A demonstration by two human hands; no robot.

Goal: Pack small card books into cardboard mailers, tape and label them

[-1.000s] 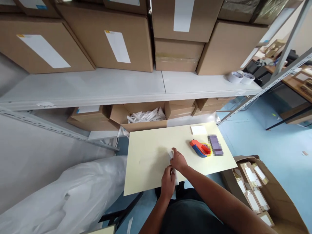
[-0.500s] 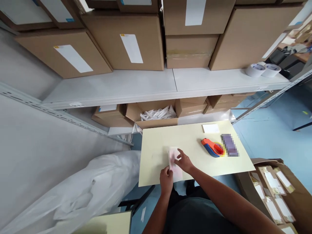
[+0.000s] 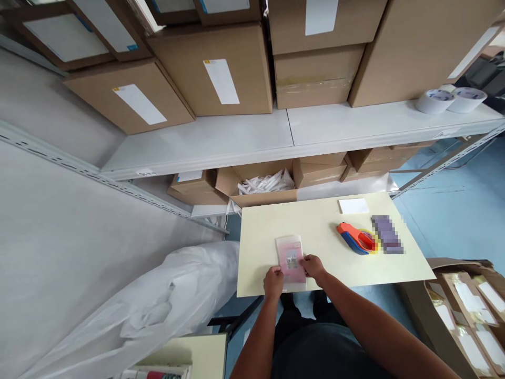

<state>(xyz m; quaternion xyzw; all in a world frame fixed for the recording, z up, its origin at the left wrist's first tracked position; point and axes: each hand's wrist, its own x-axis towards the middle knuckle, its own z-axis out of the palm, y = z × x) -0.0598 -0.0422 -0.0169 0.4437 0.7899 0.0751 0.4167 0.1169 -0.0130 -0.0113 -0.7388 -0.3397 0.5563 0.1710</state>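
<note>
A flat pink packet in a translucent sleeve (image 3: pixel 291 260), with a small greyish square printed in its middle, lies on the cream tabletop (image 3: pixel 260 231). My left hand (image 3: pixel 273 281) pinches its lower left edge. On the right edge, my right hand (image 3: pixel 314 267) is closed with thumb and fingers at the border. Farther right lies an orange and blue tape dispenser (image 3: pixel 357 238), and beside it a purple item (image 3: pixel 387 234) blurred into blocks. A white card or small pad (image 3: pixel 353 206) rests near the table's back edge.
Behind the table, a metal shelf (image 3: pixel 236 142) carries cardboard boxes (image 3: pixel 232 79) and white tape rolls (image 3: pixel 435 101). Below it, an open carton (image 3: pixel 264 196) holds white pieces. White plastic sheeting (image 3: pixel 169 295) hangs at left. A large carton (image 3: pixel 418 300) with small boxes stands at right.
The pink packet now lies flatter, its printed face showing. My right hand has moved from above it to its right edge; my left stays at the lower left. The view has shifted slightly.
</note>
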